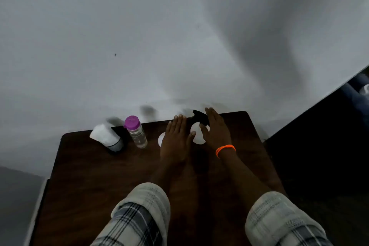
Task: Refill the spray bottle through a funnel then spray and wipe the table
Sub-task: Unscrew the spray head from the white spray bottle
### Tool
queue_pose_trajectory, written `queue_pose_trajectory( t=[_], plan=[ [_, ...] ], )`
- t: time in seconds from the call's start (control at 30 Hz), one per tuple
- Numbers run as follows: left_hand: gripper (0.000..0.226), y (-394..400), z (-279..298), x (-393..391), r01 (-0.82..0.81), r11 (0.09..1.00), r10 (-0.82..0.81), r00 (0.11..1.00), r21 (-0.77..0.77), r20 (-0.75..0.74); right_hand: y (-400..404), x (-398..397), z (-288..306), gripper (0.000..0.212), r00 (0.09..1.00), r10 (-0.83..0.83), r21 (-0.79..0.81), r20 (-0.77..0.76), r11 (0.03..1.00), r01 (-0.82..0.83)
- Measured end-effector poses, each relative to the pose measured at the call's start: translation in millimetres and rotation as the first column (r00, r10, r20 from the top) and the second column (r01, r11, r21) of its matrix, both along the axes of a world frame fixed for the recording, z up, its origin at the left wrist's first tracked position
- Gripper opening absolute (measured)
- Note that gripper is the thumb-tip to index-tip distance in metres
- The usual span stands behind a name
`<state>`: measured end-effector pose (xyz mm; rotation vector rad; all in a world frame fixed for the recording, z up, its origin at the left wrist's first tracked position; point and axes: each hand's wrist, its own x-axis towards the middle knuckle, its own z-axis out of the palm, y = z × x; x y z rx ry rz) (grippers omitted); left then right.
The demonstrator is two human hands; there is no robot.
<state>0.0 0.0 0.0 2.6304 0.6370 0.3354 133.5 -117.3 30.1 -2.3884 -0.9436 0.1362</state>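
A white spray bottle (pixel 196 136) with a black trigger head stands near the far edge of the dark wooden table (pixel 119 175). My left hand (pixel 176 142) is spread flat just left of it, the thumb touching its side. My right hand (pixel 216 128), with an orange band on the wrist, is spread on the bottle's right side, fingers past the black head. Neither hand is closed around it. A white round thing (pixel 161 139), perhaps the funnel, peeks out from behind my left hand. A clear water bottle (pixel 136 133) with a purple cap stands further left.
A white cloth draped over a dark cylinder (pixel 108 138) sits at the table's far left. A pale wall rises right behind the table. To the right the floor is dark, with blue things in the far corner.
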Motion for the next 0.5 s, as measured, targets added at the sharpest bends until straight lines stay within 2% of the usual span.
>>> queue_pose_trajectory(
  t=[0.1,0.27,0.37,0.5],
  plan=[
    [0.074,-1.7,-5.0,5.6,0.011,1.0,-0.012,1.0,-0.01,-0.007,10.0,7.7,-2.4,0.054,0.995,-0.016,0.046,-0.094,0.999,0.021],
    [0.079,-4.1,-14.4,6.0,-0.002,0.993,-0.005,0.999,-0.122,-0.053,11.1,8.2,5.8,0.012,0.984,-0.048,0.109,-0.172,0.992,0.068],
    [0.092,-11.9,-9.7,1.3,-0.02,0.955,-0.018,0.992,-0.296,-0.126,5.4,2.9,16.2,0.01,0.968,-0.073,0.187,-0.242,0.975,0.12],
    [0.12,-27.9,8.4,-10.4,-0.053,0.887,-0.02,0.988,-0.459,-0.153,-3.6,-12.7,33.2,0.019,0.934,-0.119,0.235,-0.338,0.95,0.206]
  ],
)
